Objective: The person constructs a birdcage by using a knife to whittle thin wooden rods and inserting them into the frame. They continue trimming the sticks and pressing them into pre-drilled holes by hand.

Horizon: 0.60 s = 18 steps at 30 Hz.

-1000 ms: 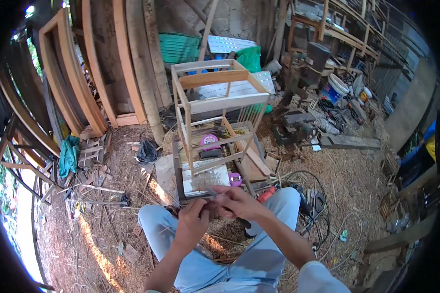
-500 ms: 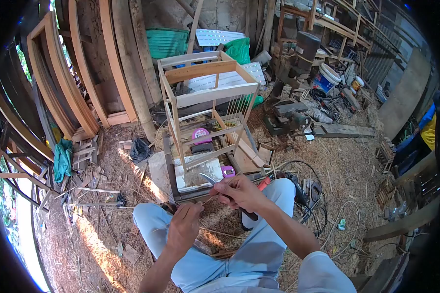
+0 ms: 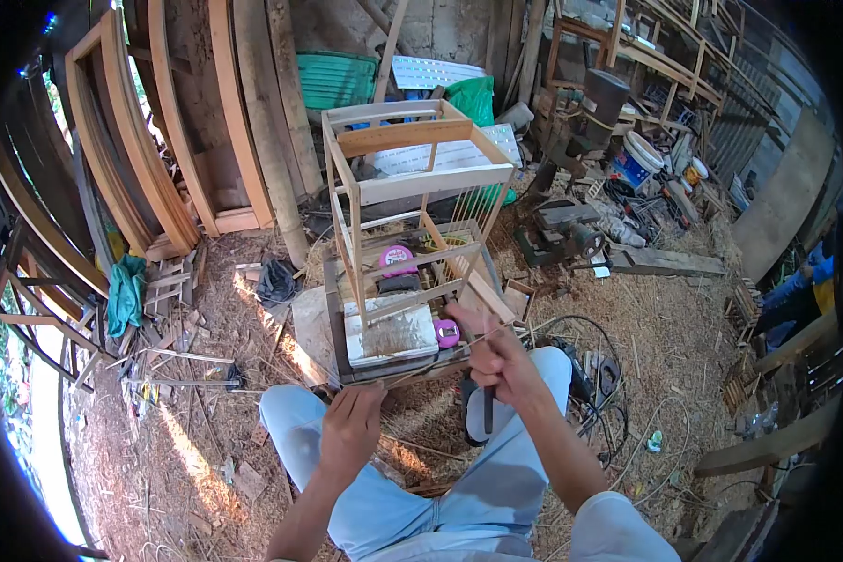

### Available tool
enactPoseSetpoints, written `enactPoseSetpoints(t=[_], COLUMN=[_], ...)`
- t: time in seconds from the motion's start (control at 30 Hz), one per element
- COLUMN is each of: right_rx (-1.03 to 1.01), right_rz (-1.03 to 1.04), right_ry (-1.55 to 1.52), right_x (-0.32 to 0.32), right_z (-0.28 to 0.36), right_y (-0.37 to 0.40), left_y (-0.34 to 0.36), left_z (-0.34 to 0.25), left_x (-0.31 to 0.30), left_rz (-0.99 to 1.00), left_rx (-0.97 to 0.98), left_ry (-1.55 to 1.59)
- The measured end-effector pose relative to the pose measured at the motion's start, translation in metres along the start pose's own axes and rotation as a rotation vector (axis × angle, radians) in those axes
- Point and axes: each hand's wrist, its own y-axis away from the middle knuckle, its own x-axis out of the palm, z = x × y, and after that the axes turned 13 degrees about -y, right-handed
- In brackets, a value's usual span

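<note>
My left hand [image 3: 351, 426] is closed, pinching one end of a thin wooden strip [image 3: 412, 376] above my left knee. The strip runs right toward my right hand [image 3: 498, 363], which is wrapped round a knife; its dark handle [image 3: 488, 412] points down toward my lap. The blade is hard to make out now. Just beyond my hands stands a small wooden frame [image 3: 436, 180] with thin upright rods on its right side. A pink tape measure [image 3: 448, 332] lies near my right fingers, and a pale worn board [image 3: 391, 334] is beside it.
A round pink object [image 3: 398, 260] sits inside the frame's base. To the right are a bench vise [image 3: 571, 239], a black cable [image 3: 618, 412] and a paint bucket [image 3: 637, 155]. Wooden door frames [image 3: 136, 140] lean at left. Wood shavings cover the ground.
My right hand has moved right and forward with the knife, away from my left hand, so more of the strip shows between them. The view has shifted slightly left.
</note>
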Motion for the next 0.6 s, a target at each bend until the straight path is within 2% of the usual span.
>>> enactPoseSetpoints(t=[0.03,0.07,0.13,0.2,0.27,0.33,0.43,0.6], right_rx=[-0.067,-0.058,-0.235,-0.205,0.0,0.075,0.165,0.18], right_rz=[-0.067,-0.065,-0.221,-0.222,-0.184,-0.037,0.053,0.05], right_ry=[-0.121,-0.115,-0.058,0.045,0.339,0.402,0.416,0.407], right_x=[-0.01,-0.016,-0.022,-0.017,-0.006,0.002,0.022,0.021], right_z=[0.002,0.007,0.011,0.004,-0.015,-0.034,-0.041,-0.029], right_y=[-0.003,-0.005,-0.007,-0.003,-0.005,-0.017,-0.028,-0.027], left_y=[-0.003,-0.005,-0.007,-0.012,-0.013,-0.02,-0.025,-0.025], left_z=[0.001,0.001,0.005,0.01,0.009,0.002,-0.004,-0.006], left_x=[0.0,0.001,-0.003,0.0,0.014,0.027,0.033,0.014], left_rz=[-0.009,-0.017,-0.03,-0.046,-0.027,-0.027,-0.022,0.0], left_rx=[-0.048,-0.103,-0.179,-0.24,-0.215,-0.148,-0.039,0.056], left_ry=[0.015,0.03,0.023,0.02,0.038,0.053,0.047,-0.029])
